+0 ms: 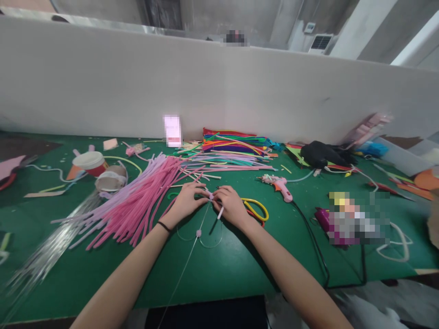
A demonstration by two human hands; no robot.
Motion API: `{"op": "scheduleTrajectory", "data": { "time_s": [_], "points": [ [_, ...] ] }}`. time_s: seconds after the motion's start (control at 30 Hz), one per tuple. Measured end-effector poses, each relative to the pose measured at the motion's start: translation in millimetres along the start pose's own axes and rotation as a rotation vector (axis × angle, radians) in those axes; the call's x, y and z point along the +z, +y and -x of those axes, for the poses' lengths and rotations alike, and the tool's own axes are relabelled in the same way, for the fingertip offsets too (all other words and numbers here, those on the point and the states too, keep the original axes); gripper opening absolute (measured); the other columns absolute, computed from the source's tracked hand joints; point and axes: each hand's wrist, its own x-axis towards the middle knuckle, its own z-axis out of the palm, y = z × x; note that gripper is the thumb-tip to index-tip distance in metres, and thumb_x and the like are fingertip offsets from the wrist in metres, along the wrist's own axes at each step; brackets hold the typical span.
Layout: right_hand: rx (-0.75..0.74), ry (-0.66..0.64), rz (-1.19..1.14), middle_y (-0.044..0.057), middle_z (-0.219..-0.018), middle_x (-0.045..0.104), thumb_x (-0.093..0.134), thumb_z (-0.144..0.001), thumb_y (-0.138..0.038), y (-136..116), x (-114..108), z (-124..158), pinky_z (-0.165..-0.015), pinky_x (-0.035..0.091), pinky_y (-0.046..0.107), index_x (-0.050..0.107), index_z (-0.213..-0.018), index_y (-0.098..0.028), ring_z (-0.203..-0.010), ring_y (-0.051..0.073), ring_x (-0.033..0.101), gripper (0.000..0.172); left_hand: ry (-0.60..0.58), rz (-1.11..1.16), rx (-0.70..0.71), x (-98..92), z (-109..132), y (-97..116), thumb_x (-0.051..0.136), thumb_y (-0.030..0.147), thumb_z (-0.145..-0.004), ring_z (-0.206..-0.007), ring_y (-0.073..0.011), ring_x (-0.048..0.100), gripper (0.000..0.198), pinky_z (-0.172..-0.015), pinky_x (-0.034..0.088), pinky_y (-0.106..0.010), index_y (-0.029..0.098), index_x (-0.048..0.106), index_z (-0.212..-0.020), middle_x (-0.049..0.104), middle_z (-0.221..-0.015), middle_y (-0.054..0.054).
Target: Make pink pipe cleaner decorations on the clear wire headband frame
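Observation:
Both hands meet at the middle of a green table [240,265]. My left hand [188,200] is closed, its fingertips pinching a small pink piece [211,196] on a thin wire. My right hand [231,205] is closed on the same piece and holds a short pale stick that pokes out below it. The thin wire [192,249] runs from the hands toward me, with a small pink bead [198,233] and two thin loops on it. A black band circles my left wrist.
A fan of pink pipe cleaners [137,201] lies left of the hands, coloured ones [233,141] behind. A pink glue gun [281,186] with a black cord lies right, yellow-handled scissors [255,208] beside my right hand. Tape rolls [99,171] sit left. A white partition stands behind.

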Motion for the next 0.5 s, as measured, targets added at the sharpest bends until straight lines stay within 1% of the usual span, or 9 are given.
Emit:
{"op": "scheduleTrajectory", "data": {
  "time_s": [0.03,0.1,0.17,0.2,0.27,0.37,0.43,0.5],
  "points": [
    [0.000,0.000,-0.003,0.007,-0.100,0.073,0.061,-0.088,-0.020,-0.3,-0.3,0.0,-0.096,0.046,0.039,0.067,-0.089,-0.018,-0.111,0.024,0.055,0.007,0.004,-0.008,-0.020,-0.7,0.2,1.3,0.069,0.028,-0.080,-0.111,-0.0257,0.057,0.008,-0.103,0.038,-0.046,0.025,0.076,-0.082,0.070,-0.110,-0.005],
    [0.003,0.001,-0.010,0.007,-0.100,0.072,0.061,-0.087,-0.019,-0.3,-0.4,-0.1,-0.095,0.046,0.039,0.067,-0.089,-0.018,-0.112,0.025,0.054,0.007,0.069,-0.085,-0.039,-2.6,1.7,3.1,0.071,0.026,-0.078,-0.109,-0.0281,0.057,0.005,-0.100,0.040,-0.047,0.022,0.073,-0.080,0.069,-0.106,-0.008],
    [0.013,0.002,-0.018,0.007,-0.101,0.072,0.062,-0.087,-0.019,0.5,0.4,-0.2,-0.095,0.047,0.040,0.067,-0.088,-0.018,-0.112,0.025,0.055,0.006,0.153,-0.186,-0.013,-4.3,4.4,3.5,0.073,0.024,-0.075,-0.114,-0.0313,0.052,0.013,-0.101,0.039,-0.049,0.021,0.072,-0.088,0.066,-0.112,-0.010],
    [0.019,0.002,-0.022,0.007,-0.101,0.072,0.063,-0.086,-0.020,1.1,1.0,-0.3,-0.094,0.047,0.040,0.067,-0.088,-0.019,-0.112,0.025,0.055,0.005,0.171,-0.222,0.008,-4.9,5.8,3.1,0.073,0.023,-0.075,-0.117,-0.0321,0.050,0.018,-0.102,0.039,-0.050,0.021,0.071,-0.092,0.064,-0.115,-0.010],
    [0.029,0.000,-0.028,0.008,-0.101,0.072,0.063,-0.086,-0.020,2.2,2.0,-0.4,-0.094,0.047,0.041,0.067,-0.087,-0.019,-0.111,0.025,0.055,0.004,0.168,-0.263,0.022,-5.3,8.0,1.0,0.071,0.022,-0.076,-0.118,-0.0324,0.048,0.019,-0.102,0.039,-0.050,0.022,0.070,-0.095,0.063,-0.116,-0.011],
    [0.028,-0.005,-0.033,0.008,-0.099,0.072,0.064,-0.086,-0.020,3.1,2.4,-0.5,-0.094,0.046,0.041,0.067,-0.086,-0.019,-0.110,0.025,0.056,0.004,0.154,-0.265,-0.022,-3.7,8.1,-3.3,0.069,0.022,-0.080,-0.118,-0.0327,0.049,0.011,-0.101,0.039,-0.052,0.020,0.071,-0.091,0.064,-0.115,-0.012],
    [0.020,-0.006,-0.035,0.007,-0.099,0.072,0.063,-0.086,-0.020,3.4,2.2,-0.3,-0.095,0.046,0.040,0.067,-0.086,-0.019,-0.110,0.024,0.056,0.004,0.141,-0.220,-0.028,-2.2,5.9,-5.1,0.070,0.024,-0.080,-0.121,-0.0321,0.049,0.010,-0.103,0.038,-0.052,0.020,0.072,-0.089,0.064,-0.118,-0.012],
    [0.017,-0.008,-0.037,0.007,-0.099,0.072,0.064,-0.086,-0.020,3.5,2.0,0.1,-0.095,0.046,0.040,0.067,-0.087,-0.019,-0.110,0.024,0.056,0.004,0.114,-0.144,-0.008,-0.9,3.0,-5.2,0.072,0.026,-0.079,-0.120,-0.0295,0.052,0.008,-0.105,0.037,-0.051,0.022,0.074,-0.085,0.065,-0.118,-0.010]
  ]
}}
